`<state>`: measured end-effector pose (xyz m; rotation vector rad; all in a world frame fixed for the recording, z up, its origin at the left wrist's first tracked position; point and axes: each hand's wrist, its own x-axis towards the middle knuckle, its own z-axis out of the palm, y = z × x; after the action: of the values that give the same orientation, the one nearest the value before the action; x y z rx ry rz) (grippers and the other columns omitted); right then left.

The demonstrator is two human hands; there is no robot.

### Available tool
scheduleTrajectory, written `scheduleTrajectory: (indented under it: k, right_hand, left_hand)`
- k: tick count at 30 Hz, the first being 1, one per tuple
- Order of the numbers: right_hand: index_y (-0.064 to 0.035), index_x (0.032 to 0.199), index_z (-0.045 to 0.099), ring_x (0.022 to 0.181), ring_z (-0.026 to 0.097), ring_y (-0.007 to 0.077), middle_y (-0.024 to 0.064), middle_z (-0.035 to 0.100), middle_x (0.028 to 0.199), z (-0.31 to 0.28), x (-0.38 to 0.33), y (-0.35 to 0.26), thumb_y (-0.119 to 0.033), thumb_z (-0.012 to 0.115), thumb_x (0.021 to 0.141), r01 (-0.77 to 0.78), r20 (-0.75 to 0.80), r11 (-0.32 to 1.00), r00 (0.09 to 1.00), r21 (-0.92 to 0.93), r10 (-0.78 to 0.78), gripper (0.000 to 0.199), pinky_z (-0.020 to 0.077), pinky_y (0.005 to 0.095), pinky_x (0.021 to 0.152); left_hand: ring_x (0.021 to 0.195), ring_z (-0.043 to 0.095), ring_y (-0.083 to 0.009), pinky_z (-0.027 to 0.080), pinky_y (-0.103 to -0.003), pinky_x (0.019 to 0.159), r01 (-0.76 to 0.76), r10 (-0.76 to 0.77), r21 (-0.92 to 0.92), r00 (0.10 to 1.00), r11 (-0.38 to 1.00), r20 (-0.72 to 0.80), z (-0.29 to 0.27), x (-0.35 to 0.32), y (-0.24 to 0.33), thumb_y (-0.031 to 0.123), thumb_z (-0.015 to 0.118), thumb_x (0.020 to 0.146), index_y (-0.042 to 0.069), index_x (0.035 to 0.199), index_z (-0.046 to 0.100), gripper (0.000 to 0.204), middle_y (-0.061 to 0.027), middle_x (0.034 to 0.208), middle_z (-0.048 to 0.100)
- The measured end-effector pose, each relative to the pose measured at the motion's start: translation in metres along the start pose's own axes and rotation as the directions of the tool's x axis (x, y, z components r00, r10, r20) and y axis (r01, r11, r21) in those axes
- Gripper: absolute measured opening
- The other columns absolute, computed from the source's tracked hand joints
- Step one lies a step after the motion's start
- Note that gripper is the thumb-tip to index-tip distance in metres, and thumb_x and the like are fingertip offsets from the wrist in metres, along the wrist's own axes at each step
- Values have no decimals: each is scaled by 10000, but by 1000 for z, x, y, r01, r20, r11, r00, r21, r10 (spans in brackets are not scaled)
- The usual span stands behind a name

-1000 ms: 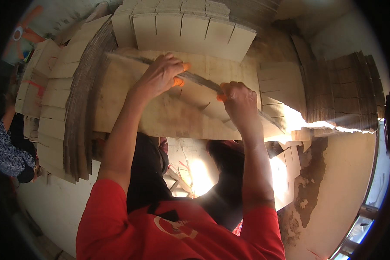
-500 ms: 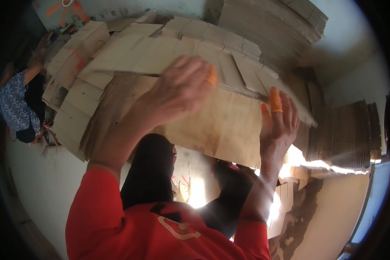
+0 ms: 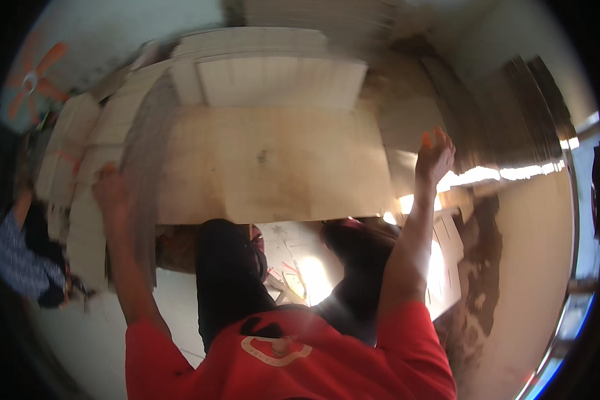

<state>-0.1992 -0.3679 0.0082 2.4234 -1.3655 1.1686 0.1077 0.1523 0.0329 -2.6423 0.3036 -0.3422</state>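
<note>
Pale wall [image 3: 113,33] at rear with orange fan [image 3: 37,77] upper left; stacks of flattened cardboard [image 3: 273,77] all round; grey concrete floor [image 3: 533,267], stained; bright sunlight strip [image 3: 507,175] at right

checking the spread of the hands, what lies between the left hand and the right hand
In the head view, a broad flat cardboard sheet spans the stretch between the left hand, at its left edge, and the raised, open right hand, near its right edge.

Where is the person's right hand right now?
In the head view, the right hand is raised open at the right of the frame, just off the right edge of the big flat cardboard sheet, with the dark stacked sheets further right.
</note>
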Motion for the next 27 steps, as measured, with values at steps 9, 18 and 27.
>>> scheduleTrajectory:
  k: [9,18,27]
  right_hand:
    - [-100,1337,362,1170,429,367,186,472,1221,12,-31,92,-300,795,668,-439,336,804,746,-401,575,822,405,555,881]
    - [-11,974,563,888,612,380,224,642,905,11,-16,98,-262,729,709,-312,297,889,860,-336,415,400,479,459,741]
    - [-44,787,626,788,618,283,162,622,787,-12,16,139,-325,692,784,-317,190,948,929,-27,316,289,467,379,689]
  left_hand:
    - [816,600,-329,490,-418,686,-446,248,-509,878,737,-410,-79,15,123,196,647,835,10,1031,594,275,-178,855,628]
    - [902,597,-344,485,-395,758,-663,263,-702,748,260,-609,-75,115,308,100,712,750,7,1084,582,371,-188,974,625]
    - [1024,509,-247,442,-363,878,-817,309,-427,552,388,-775,-100,154,405,81,746,683,25,1062,532,439,-92,1046,566]
